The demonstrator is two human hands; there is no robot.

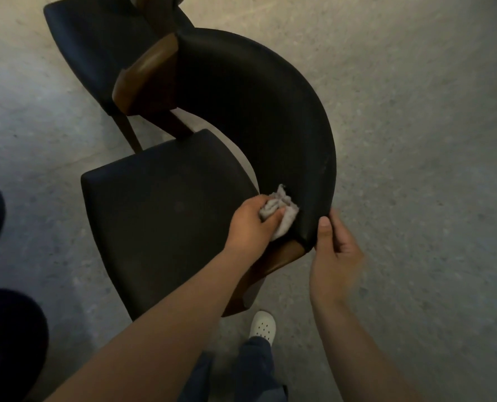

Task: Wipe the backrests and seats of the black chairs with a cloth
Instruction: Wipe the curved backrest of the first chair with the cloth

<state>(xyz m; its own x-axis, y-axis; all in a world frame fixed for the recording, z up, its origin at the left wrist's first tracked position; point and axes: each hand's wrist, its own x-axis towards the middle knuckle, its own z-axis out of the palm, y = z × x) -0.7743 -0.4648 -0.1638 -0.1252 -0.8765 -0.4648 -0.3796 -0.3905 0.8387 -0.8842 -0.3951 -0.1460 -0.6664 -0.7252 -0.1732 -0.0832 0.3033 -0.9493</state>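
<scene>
The person is standing over the nearer black chair and working on its backrest (256, 105). The left hand (251, 220) is reaching across the seat (160, 216), its grip bunched tight around a grey cloth (282, 211), which it is pressing against the inner face of the backrest at the near end, just above the wooden frame (282, 256). The right hand (335, 250) is steadying that same end from outside, its grip pinching the edge, with the thumb lying along it and the fingers curling behind. To my eye this is the backrest step at one end of the curve. The rest of the arc looks to be waiting, and the seat after it. The next move is probably calling for a long sweep along the curve toward the far wooden end, with the cloth following the bend. A narrow gap is showing between seat and backrest, where the cloth could snag. A second chair (96, 47) is crowding the far side, nearly touching, so reach there is looking tight. The bare floor (415, 140) to the right is giving plenty of room to step round, and a white shoe (262, 326) is sitting just beside the chair's near corner.
</scene>
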